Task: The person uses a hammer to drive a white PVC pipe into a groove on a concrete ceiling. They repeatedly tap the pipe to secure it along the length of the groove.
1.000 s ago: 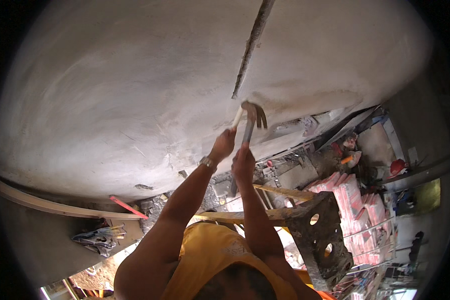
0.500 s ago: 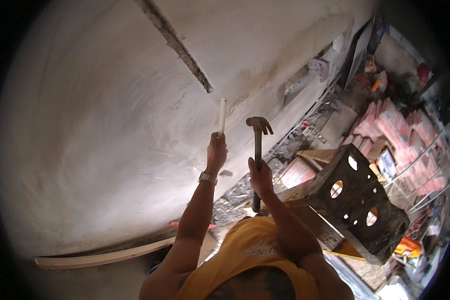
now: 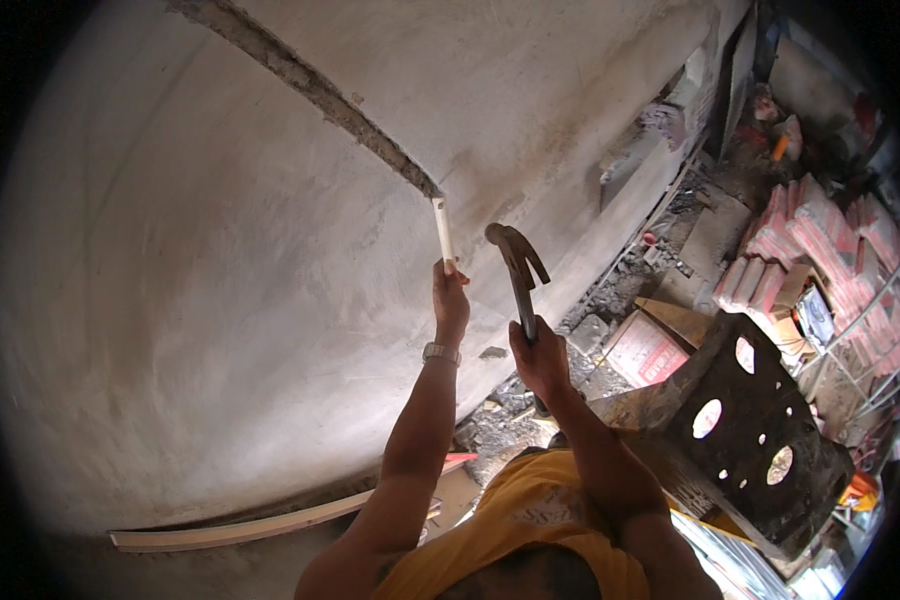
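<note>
My left hand (image 3: 451, 300), with a watch on its wrist, is wrapped round the lower part of a straight white rod (image 3: 443, 228). What kind of rod it is I cannot make out. Its upper tip lies at the lower end of a rough groove (image 3: 330, 102) cut into the grey plastered wall (image 3: 220, 270). In my right hand (image 3: 540, 357) is a claw hammer (image 3: 519, 262), gripped by its dark handle. The hammer's head is up, to the right of the rod and apart from it, claw pointing right.
A dark perforated platform (image 3: 740, 430) stands close on the right. Beyond it are stacked pink-and-white bags (image 3: 820, 240), a printed box (image 3: 645, 350) and rubble (image 3: 620, 290) along the wall's foot. A pale curved-looking strip (image 3: 250, 522) lies at the lower left.
The view has shifted, showing more of the groove. The rod's tip has come up to the groove's lower end. The hammer head has tilted to the left.
</note>
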The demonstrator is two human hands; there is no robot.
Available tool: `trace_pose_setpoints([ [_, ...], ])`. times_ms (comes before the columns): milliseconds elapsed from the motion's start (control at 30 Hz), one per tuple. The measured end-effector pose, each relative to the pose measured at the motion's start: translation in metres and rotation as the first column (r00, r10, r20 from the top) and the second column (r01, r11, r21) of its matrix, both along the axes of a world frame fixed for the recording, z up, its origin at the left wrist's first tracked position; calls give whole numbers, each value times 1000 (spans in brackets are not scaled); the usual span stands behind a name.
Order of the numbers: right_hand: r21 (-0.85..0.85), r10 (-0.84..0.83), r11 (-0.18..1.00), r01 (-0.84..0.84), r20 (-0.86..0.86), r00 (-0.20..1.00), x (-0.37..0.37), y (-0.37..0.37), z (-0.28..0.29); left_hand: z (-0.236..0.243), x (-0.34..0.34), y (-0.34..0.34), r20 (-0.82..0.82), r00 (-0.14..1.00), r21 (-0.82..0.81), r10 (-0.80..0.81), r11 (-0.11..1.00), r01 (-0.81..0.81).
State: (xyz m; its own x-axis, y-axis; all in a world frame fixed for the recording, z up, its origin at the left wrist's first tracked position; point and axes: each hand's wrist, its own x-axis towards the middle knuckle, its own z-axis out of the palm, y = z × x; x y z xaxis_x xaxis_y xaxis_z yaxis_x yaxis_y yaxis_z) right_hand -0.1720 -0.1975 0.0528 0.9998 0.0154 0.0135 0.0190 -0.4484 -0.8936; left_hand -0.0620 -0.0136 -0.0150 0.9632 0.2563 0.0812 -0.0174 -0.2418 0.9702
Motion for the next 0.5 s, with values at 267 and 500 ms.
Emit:
trace_pose_setpoints([
  [267, 349, -66, 935, 68, -18, 998, 7, 23, 0, 2, 17, -5, -21, 999, -39, -30, 999, 29],
  [500, 332, -73, 941, -68, 396, 915, 61, 54, -28, -48, 34, 18, -32, 997, -166, -71, 984, 65],
])
